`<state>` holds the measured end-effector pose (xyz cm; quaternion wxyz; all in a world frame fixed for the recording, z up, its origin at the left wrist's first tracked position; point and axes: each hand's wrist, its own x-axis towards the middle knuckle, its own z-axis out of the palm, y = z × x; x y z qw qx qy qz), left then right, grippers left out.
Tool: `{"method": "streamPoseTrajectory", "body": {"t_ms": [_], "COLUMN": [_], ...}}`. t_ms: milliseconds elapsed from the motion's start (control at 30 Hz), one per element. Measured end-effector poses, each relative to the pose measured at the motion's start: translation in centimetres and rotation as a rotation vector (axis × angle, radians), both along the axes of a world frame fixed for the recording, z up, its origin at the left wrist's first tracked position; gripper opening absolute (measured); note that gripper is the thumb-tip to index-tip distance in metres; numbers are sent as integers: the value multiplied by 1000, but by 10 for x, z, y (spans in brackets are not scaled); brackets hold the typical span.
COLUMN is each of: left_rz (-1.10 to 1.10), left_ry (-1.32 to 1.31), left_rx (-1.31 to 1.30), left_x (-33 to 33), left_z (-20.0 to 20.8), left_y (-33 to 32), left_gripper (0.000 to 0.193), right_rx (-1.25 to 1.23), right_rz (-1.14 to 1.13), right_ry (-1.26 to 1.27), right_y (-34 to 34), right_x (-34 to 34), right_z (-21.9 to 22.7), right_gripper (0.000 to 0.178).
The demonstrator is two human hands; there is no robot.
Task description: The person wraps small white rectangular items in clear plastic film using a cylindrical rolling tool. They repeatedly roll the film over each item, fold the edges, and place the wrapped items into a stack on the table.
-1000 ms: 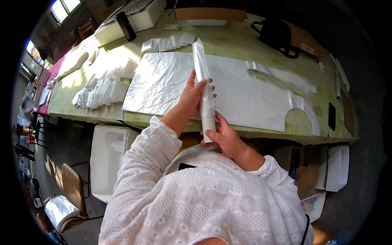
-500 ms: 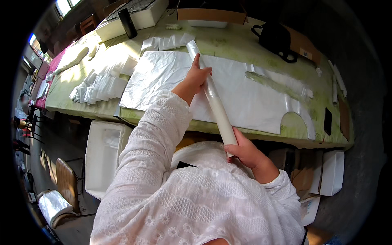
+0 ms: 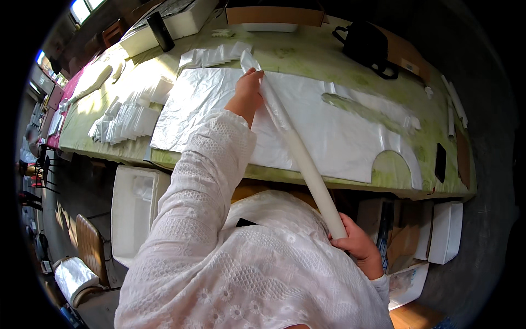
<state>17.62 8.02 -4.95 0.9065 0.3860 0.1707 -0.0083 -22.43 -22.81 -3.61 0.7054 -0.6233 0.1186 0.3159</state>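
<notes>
A long white tube slants from over the table down toward my right side. Its upper stretch is inside a thin clear plastic sleeve, whose far tip looks flattened and loose. My left hand is closed round the sleeve near that far end. My right hand grips the bare lower end of the tube, beside my body. Under the sleeve, a flat white plastic sheet with a curved cut-out, like a vest bag or apron, lies on the green-covered table.
Folded white plastic packets lie at left, with more behind the sheet. Farther back are a black cylinder, a foam box and a black bag. A phone lies right. An open foam box stands below the table.
My right hand has moved down and right with the tube, baring more of it below the sleeve. My left hand has shifted slightly up and left, its pointing finger now curled in.
</notes>
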Motion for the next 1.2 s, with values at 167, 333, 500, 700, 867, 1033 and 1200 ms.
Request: {"method": "streamPoseTrajectory", "body": {"t_ms": [167,333,500,700,867,1033,1200], "left_rz": [-118,-466,-552,-714,-1013,-916,-807], "left_ry": [25,63,49,110,-12,52,26], "left_rx": [363,631,772,1074,997,663,518], "left_x": [3,-40,-74,-121,-201,-232,-244], "left_z": [2,11,16,53,49,27,10], "left_y": [24,8,10,27,69,66,53], "left_gripper": [44,16,14,20,22,20,21], "right_rx": [17,-181,-806,-1205,-1309,-1397,-934], "right_rz": [-84,-268,-123,104,22,41,320], "right_ry": [43,-339,-933,-898,-875,-1330,-1520], "right_y": [-67,-55,3,19,-10,31,127], "right_x": [-59,-25,105,157,160,169,190], "right_z": [-1,6,34,24,13,22,17], "right_gripper": [75,67,56,59,59,59,53]}}
